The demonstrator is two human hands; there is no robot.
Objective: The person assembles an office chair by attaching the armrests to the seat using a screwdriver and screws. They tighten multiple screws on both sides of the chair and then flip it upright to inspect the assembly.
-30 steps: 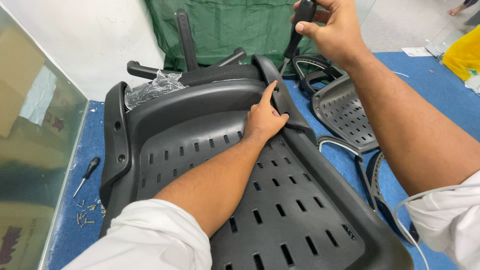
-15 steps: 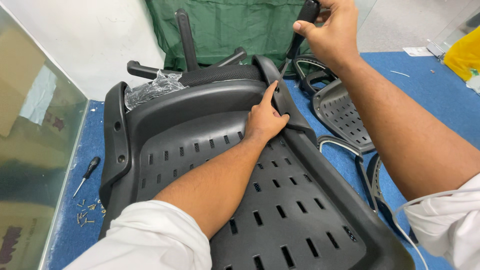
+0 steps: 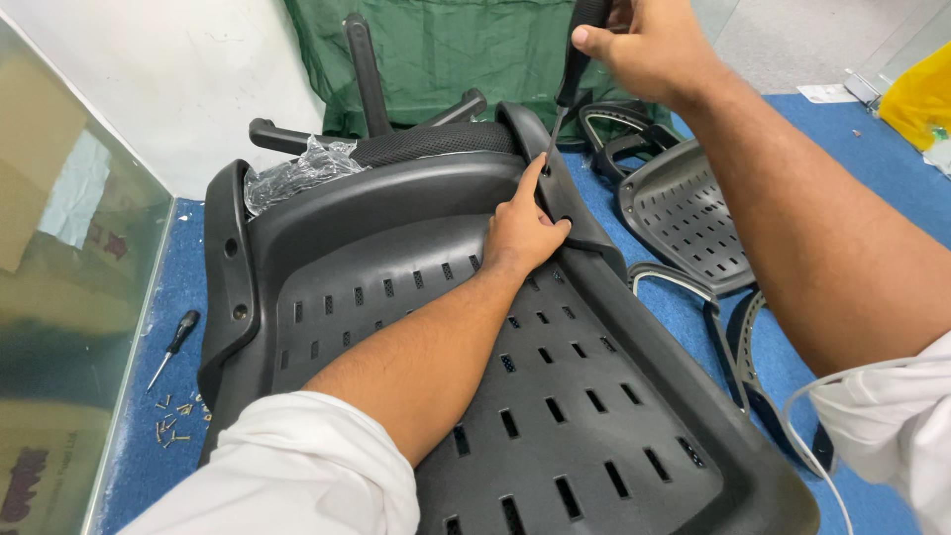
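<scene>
Head view: right hand (image 3: 649, 45) clenched round screwdriver (image 3: 573, 74), far centre, shaft near upright, tip down at a hole in the rim of the black seat shell (image 3: 475, 327). Left hand (image 3: 520, 230) pressed flat there, finger beside the tip, seemingly steadying shell and screw. Shell's long axis near to far on blue floor (image 3: 188, 297). Spare screwdriver (image 3: 173, 347) and loose screws (image 3: 173, 418) lying near left.

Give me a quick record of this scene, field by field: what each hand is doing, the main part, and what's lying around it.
Left hand: left hand rests on the black slotted chair shell, index finger by a hole in its rim
Right hand: right hand grips a screwdriver, tip at that hole
Floor: blue carpet
Left of shell: second screwdriver, loose screws
Right of shell: grey slotted panel
Behind: green cloth
</scene>
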